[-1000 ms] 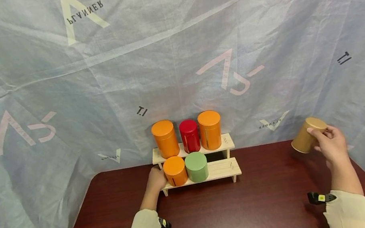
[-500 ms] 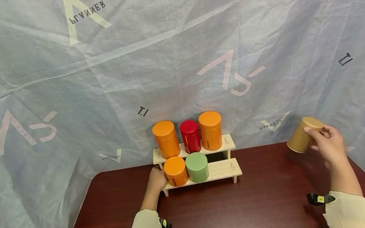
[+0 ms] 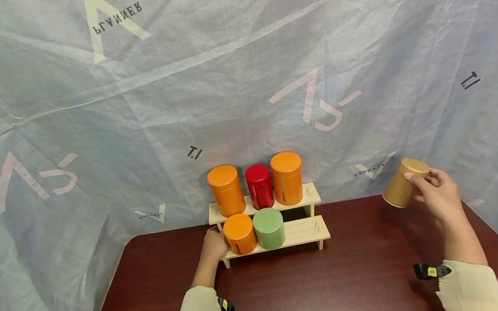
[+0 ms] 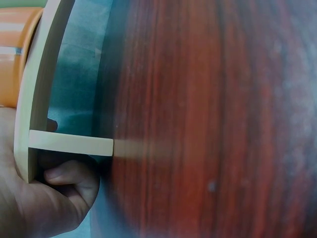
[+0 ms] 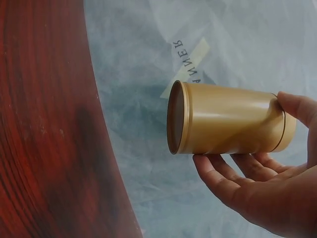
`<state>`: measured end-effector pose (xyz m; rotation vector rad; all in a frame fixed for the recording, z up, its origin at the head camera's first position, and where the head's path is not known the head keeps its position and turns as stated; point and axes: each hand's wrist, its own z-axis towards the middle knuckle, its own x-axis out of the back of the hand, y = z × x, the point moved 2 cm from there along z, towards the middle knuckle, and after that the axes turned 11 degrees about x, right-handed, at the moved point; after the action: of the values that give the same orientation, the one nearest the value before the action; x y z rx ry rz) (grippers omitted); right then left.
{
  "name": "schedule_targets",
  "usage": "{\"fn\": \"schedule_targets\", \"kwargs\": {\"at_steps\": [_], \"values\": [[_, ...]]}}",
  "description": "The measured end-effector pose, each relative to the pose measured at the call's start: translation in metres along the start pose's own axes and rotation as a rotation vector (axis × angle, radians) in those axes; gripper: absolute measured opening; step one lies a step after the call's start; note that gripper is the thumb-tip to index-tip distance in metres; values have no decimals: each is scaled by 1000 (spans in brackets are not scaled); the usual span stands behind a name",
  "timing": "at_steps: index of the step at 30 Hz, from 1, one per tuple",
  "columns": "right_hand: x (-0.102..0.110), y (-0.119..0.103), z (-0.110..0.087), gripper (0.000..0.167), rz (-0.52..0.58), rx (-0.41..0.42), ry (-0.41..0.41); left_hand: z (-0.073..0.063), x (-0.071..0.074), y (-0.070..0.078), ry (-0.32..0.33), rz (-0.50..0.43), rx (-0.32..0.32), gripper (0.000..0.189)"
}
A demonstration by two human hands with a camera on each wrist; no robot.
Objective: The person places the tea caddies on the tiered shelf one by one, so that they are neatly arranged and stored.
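Note:
In the head view my right hand (image 3: 441,196) holds a gold tin (image 3: 401,188) tilted above the table's right side. The right wrist view shows the thumb on one side of that gold tin (image 5: 233,119) and the fingers along the other. My left hand (image 3: 214,244) grips the left end of a two-step wooden rack (image 3: 303,230). Seen from the left wrist, the thumb (image 4: 64,173) curls under the lower board beside a leg. On the lower step stand a short orange tin (image 3: 240,235) and a short green tin (image 3: 269,229).
Along the upper step stand a tall orange tin (image 3: 226,191), a smaller red tin (image 3: 260,187) and a second tall orange tin (image 3: 289,179). The dark red-brown wooden table (image 3: 313,294) lies beneath. A grey printed cloth (image 3: 214,72) hangs behind and at both sides.
My right hand has moved left with the gold tin, slightly upward in the head view. My left hand and the rack have stayed in place.

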<state>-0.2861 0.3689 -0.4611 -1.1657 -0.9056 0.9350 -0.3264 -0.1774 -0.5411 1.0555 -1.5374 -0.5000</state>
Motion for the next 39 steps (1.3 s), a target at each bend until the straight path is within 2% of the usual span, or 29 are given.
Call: {"fn": "schedule_targets", "kwargs": {"at_steps": [10, 13, 21, 39], "values": [[-9, -12, -7, 76, 2, 80, -37, 3, -4, -2, -8, -5, -1, 40], [-13, -15, -9, 78, -19, 97, -49, 3, -4, -2, -4, -6, -7, 39], [-24, -19, -11, 83, -159, 146, -106, 4, -3, -3, -15, -18, -2, 39], [-48, -34, -19, 83, -204, 200, -159, 1, 0, 0, 13, 8, -4, 40]]}}
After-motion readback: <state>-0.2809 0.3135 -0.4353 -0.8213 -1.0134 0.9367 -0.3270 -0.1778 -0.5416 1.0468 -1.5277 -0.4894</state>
